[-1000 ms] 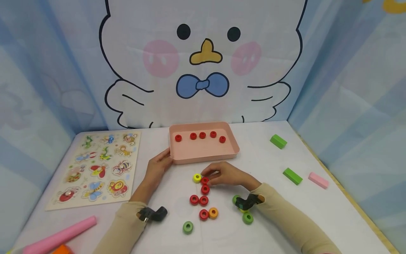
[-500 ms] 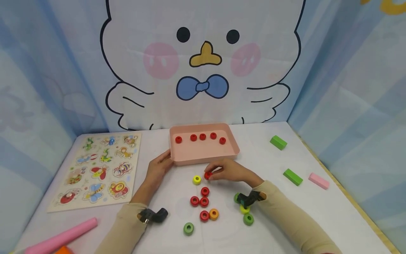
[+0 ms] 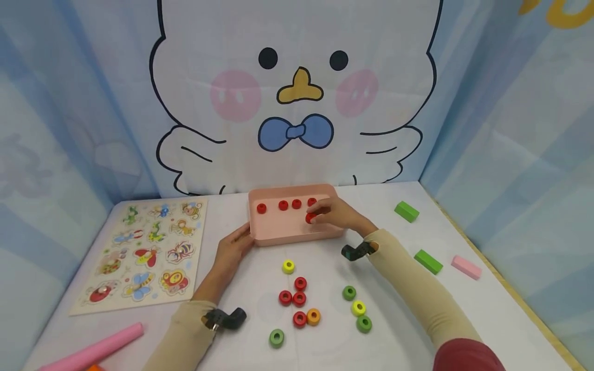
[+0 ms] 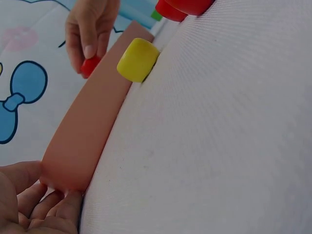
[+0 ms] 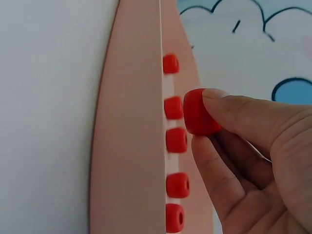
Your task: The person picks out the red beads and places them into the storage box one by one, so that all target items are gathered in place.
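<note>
My right hand (image 3: 337,212) is over the right part of the pink tray (image 3: 278,239). Between its thumb and fingers it pinches a red bead (image 5: 196,113), seen large in the right wrist view. Several more red beads (image 3: 283,205) stand in a loose row along the tray's back; the right hand hides part of the row in the head view. My left hand (image 3: 232,249) holds the tray's near left corner, thumb and fingers against its walls. A yellow bead (image 3: 288,266) lies on the table in front of the tray, with several red beads (image 3: 299,299) closer to me.
An orange bead (image 3: 313,317) touches a red one. Green beads (image 3: 364,324) and another yellow bead (image 3: 358,308) lie to the right. Green blocks (image 3: 407,212) and a pink block (image 3: 466,267) are far right. An insect puzzle board (image 3: 144,252) and a pink stick (image 3: 97,348) lie left.
My right hand has picked up a red bead from beside the yellow one and carried it away from me, up over the tray. The left hand stays at the tray's corner.
</note>
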A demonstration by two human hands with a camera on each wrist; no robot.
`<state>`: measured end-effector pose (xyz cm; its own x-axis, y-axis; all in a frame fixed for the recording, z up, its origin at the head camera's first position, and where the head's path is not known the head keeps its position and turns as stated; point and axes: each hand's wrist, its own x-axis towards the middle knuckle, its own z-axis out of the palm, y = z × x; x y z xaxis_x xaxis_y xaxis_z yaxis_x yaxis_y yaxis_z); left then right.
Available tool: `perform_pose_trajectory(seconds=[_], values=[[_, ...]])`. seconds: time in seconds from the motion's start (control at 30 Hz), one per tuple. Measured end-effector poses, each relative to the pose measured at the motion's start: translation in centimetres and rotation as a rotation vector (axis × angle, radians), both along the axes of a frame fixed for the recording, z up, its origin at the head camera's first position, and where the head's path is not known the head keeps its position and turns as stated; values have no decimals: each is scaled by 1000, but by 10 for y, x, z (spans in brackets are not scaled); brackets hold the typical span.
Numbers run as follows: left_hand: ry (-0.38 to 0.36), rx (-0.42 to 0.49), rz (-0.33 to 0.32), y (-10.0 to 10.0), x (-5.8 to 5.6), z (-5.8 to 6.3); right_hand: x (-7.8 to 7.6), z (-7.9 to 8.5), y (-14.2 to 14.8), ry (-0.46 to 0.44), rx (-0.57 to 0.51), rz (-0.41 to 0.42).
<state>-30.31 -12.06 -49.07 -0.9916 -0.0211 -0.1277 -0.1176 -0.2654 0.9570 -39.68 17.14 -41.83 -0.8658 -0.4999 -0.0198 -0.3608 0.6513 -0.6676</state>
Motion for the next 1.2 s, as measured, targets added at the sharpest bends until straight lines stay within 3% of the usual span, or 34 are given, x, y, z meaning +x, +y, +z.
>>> perform_pose_trajectory(seconds=[0.2,0.47,0.67,1.0,1.1,1.2], values=[[5,5,0,3,1,-3,-30,-12,-2,-90,-90,-28],[11,13,8,4,0,-4,-50,-22,-7,-162,-44,-112],[-2,-3,12,4,1,-3,-52,-25,-11,-202,-43,-151],[-7,23,10,2,0,-4,-52,-27,-9,-206,-73,-131],[1,8,4,1,0,-3,-47,-23,-6,-176,-90,-117],[10,2,7,0,0,-2,-36,-17,-5,-68,-67,-69]])
